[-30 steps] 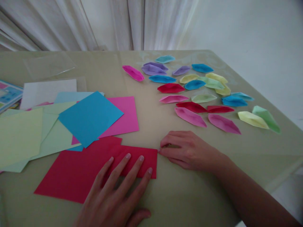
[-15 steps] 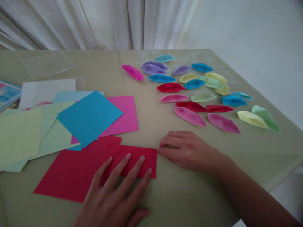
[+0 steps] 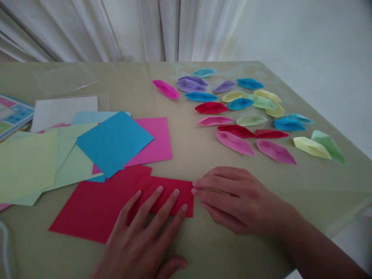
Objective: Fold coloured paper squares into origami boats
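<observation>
Since a second ago the right hand (image 3: 232, 197) has slid a little nearer and its fingertips now meet the right edge of the folded red paper (image 3: 168, 193), where before they sat at its upper right corner; the left hand (image 3: 142, 236) has hardly shifted; the whole view has drifted slightly, so the sheets on the left appear a touch further right.

Right hand lies low on the counter (image 3: 232, 248), fingers extended and close together, pointing left, tips pressed against the paper's right edge; it grips nothing; whether the thumb is under the paper cannot be told. Left hand lies flat and spread, palm down, its four fingertips resting on the lower part of the folded red paper, thumb out on the bare counter; it pins the paper rather than clasping it.

Folded red paper sits between the two hands, directly ahead of the left one and just left of the right one; it overlaps a larger red sheet (image 3: 93, 209) that spreads to the left. Beyond these lie a pink sheet (image 3: 154, 143), a blue sheet (image 3: 114, 141) set cornerwise on top of it, and pale green sheets (image 3: 29, 162) further left; a white sheet (image 3: 64, 110) and a printed booklet (image 3: 11, 114) lie at the far left. Well beyond the right hand, many folded paper boats (image 3: 235, 142) in pink, red, blue, purple, yellow and green are scattered over the far right of the counter; pale curtains (image 3: 174, 27) hang behind.
</observation>
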The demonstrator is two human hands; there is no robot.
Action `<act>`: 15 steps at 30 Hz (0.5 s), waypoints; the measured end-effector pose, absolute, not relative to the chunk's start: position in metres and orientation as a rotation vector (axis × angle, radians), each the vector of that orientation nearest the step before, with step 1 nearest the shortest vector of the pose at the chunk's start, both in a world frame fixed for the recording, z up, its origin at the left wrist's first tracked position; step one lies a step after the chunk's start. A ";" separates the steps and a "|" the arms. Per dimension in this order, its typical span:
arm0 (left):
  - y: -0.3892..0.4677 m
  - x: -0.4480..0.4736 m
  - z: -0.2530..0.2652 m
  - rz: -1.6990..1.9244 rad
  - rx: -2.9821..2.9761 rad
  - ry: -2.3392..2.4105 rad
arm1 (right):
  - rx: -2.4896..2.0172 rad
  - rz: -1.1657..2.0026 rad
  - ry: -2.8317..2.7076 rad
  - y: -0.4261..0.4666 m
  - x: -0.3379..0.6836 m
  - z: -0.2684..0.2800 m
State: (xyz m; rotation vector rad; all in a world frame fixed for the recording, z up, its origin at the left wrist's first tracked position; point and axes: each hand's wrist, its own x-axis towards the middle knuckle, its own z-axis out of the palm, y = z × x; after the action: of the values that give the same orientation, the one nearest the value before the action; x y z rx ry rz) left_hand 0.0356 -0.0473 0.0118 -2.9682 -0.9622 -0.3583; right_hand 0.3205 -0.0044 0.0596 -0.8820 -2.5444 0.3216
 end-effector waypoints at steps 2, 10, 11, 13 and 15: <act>-0.049 0.036 0.011 -0.336 -2.956 -0.978 | -0.907 0.287 -2.654 -0.015 0.310 0.057; -0.057 0.008 0.012 -0.198 -2.927 -0.938 | -1.137 0.131 -2.737 -0.039 0.298 0.041; -0.059 0.002 0.013 -0.192 -2.907 -0.949 | -1.147 0.108 -2.720 -0.041 0.297 0.041; -0.063 -0.007 0.013 -0.204 -2.866 -0.979 | -1.180 0.047 -2.677 -0.044 0.291 0.041; -0.067 -0.009 0.013 -0.225 -2.839 -1.016 | -1.199 -0.026 -2.645 -0.050 0.280 0.040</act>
State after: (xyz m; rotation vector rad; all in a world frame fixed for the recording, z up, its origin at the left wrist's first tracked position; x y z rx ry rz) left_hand -0.0093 -0.0671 0.0127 -2.8391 -1.0165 -0.2247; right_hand 0.2798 -0.0504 0.0402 -1.1992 -2.6449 -0.0257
